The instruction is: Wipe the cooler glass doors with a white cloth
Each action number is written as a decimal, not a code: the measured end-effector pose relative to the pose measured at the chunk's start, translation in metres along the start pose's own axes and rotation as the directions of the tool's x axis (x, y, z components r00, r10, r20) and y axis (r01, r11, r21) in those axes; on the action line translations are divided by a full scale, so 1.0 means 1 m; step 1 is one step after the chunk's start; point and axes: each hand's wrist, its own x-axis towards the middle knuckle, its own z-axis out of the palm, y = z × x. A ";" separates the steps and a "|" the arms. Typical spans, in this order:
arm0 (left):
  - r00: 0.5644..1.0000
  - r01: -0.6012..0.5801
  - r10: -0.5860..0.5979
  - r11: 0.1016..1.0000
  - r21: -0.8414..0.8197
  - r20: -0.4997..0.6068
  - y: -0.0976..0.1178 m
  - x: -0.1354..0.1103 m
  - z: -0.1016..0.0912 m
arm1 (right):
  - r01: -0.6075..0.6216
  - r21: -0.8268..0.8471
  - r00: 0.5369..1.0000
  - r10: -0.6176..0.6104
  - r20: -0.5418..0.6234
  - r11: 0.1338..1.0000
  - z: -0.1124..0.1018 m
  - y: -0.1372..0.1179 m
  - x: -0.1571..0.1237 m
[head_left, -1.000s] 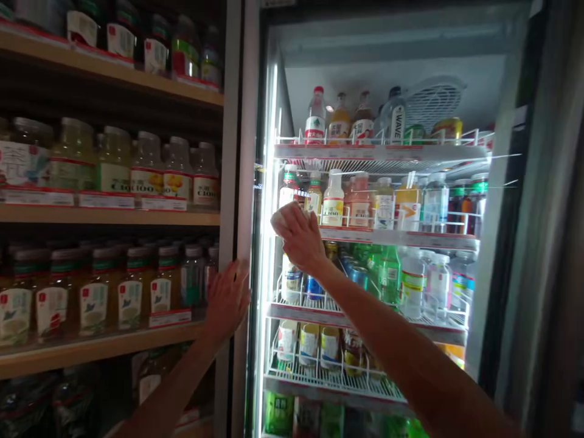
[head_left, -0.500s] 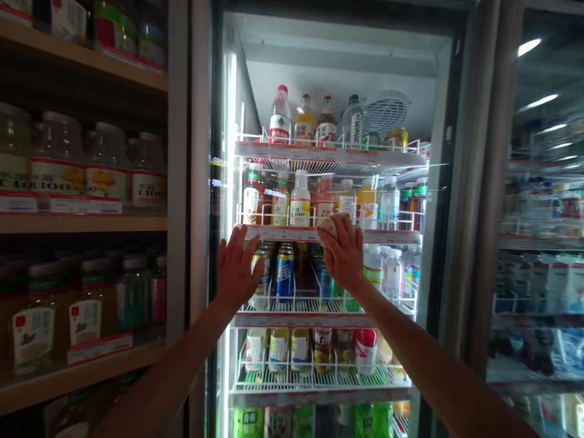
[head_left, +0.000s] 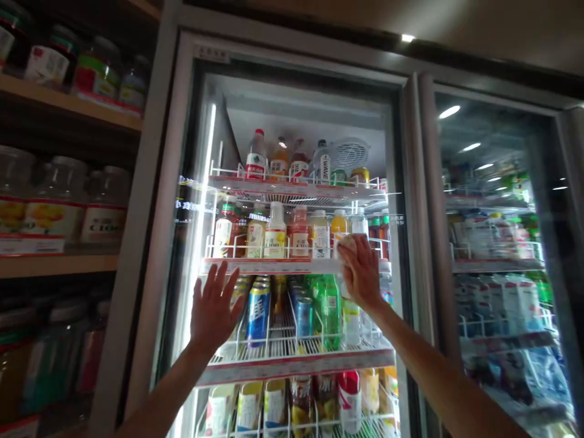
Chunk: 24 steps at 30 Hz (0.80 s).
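Observation:
In front of me is the glass door (head_left: pixel 301 100) of a lit drinks fridge, with light reflections on the pane. My left hand (head_left: pixel 212 311) is raised toward its left side, palm forward and fingers spread, holding nothing; it seems to rest on the glass. Farther right, my right hand (head_left: pixel 364 272) presses a pale, crumpled cloth (head_left: pixel 347 244) to the pane. The cloth overlaps an orange drink bottle (head_left: pixel 339 224) standing behind the glass. Between the hands show a blue can (head_left: pixel 258 311) and a green bottle (head_left: pixel 330 311) on a wire shelf.
Wooden shelves (head_left: pixel 59 264) with bottled drinks stand to the left, past the fridge's metal frame (head_left: pixel 152 201). A second glass-door fridge (head_left: pixel 493 267) adjoins on the right. Dark panelling (head_left: pixel 502 39) runs overhead.
My view has tilted and shifted, with more of the fridge top showing. The right hand has slid the cloth rightward across the pane. My left hand stays near the door's left side.

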 end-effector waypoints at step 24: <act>0.989 0.099 -0.091 0.993 0.061 -0.120 0.019 0.111 0.027 | -0.198 -0.112 0.977 0.187 -0.103 0.974 -0.004 0.089 0.040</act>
